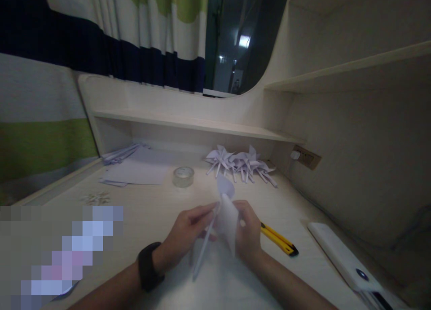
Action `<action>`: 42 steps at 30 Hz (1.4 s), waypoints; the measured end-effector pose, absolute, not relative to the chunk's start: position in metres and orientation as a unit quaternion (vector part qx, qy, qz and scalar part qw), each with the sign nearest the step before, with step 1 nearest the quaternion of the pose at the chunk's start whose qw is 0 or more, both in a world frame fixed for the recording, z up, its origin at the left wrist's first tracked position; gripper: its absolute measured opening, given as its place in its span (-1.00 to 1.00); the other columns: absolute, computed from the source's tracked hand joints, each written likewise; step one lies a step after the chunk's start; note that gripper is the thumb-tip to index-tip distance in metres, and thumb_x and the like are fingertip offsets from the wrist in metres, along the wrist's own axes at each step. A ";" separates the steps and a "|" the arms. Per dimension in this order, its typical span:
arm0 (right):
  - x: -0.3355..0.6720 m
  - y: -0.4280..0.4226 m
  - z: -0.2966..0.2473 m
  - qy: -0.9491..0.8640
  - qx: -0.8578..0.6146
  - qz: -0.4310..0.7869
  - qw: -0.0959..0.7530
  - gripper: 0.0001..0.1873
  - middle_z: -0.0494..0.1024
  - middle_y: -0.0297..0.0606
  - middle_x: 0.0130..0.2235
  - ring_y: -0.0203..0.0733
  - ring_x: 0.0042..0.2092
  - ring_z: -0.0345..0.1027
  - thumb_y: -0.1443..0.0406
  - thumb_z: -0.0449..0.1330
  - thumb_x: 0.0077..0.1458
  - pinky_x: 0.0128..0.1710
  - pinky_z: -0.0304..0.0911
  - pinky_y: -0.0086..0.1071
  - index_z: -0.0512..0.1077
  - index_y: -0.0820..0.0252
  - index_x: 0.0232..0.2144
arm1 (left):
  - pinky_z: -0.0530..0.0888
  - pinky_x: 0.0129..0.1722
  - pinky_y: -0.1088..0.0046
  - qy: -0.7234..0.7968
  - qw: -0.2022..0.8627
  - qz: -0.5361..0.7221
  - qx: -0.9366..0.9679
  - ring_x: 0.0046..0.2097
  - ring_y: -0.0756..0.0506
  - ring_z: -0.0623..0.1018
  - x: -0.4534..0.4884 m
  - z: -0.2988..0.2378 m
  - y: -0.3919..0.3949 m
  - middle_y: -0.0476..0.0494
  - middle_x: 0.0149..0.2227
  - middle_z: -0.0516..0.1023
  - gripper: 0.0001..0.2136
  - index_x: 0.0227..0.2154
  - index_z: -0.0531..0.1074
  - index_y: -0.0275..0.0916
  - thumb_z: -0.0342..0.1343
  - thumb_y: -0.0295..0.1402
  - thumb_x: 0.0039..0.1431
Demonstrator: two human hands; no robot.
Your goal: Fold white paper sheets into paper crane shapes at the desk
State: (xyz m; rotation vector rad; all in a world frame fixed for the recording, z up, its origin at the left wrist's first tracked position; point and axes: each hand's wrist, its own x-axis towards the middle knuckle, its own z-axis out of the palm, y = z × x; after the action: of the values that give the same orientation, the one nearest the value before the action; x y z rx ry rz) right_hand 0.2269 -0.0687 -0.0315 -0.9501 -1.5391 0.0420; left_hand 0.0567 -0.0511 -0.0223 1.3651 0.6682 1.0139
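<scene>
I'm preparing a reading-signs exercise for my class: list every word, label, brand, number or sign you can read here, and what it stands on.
No text can be read.
Clear tape roll: any marking inside is too faint to read.
White device at right: a dark round mark, no readable lettering.
Yellow cutter: no legible print.
Paper pinwheel in the hands: no writing shows.

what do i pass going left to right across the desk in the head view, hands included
white paper sheets, clear tape roll, held pinwheel, right hand, yellow cutter, long white device
</scene>
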 end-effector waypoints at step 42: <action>0.226 -0.069 -0.039 -0.689 -0.427 0.023 0.585 -0.91 0.46 -0.34 -0.44 -0.21 -0.42 0.36 0.39 0.12 -0.04 -0.46 0.25 -0.43 0.39 0.15 -0.41 | 0.53 -0.44 0.45 0.338 0.544 0.458 0.617 -0.40 -0.09 0.57 0.050 -0.012 -0.048 -0.17 -0.37 0.61 -0.78 -0.35 0.62 -0.29 0.29 -0.27 -0.05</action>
State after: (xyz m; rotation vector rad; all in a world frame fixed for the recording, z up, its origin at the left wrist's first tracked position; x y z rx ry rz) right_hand 0.2256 -0.0692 -0.0394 -0.9965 -1.6079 0.0536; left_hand 0.0500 -0.0476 -0.0123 1.4639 0.8009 1.0867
